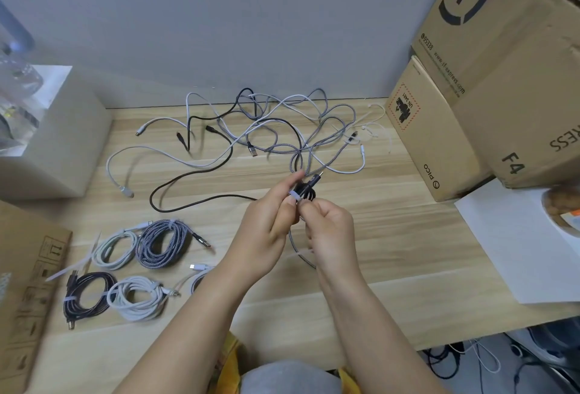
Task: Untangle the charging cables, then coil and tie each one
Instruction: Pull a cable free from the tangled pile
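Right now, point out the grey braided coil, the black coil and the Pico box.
grey braided coil (163, 244): head view, on its right loop.
black coil (86, 296): head view, on its windings.
Pico box (430, 139): head view, front face.

Both bare forearms reach up from the bottom of the view and converge over the middle, wrists close together. The left hand (266, 224) is turned with its back to the camera, fingers curled and thumb stretched forward, pinching a small black bundle (303, 190) at the fingertips. The right hand (326, 224) sits just beside it, knuckles up, fingers curled tight, its thumb and forefinger meeting the left hand's fingertips at the white tie (295, 196) (what exactly it pinches is hard to make out). The two hands touch at the fingertips, held above the surface.
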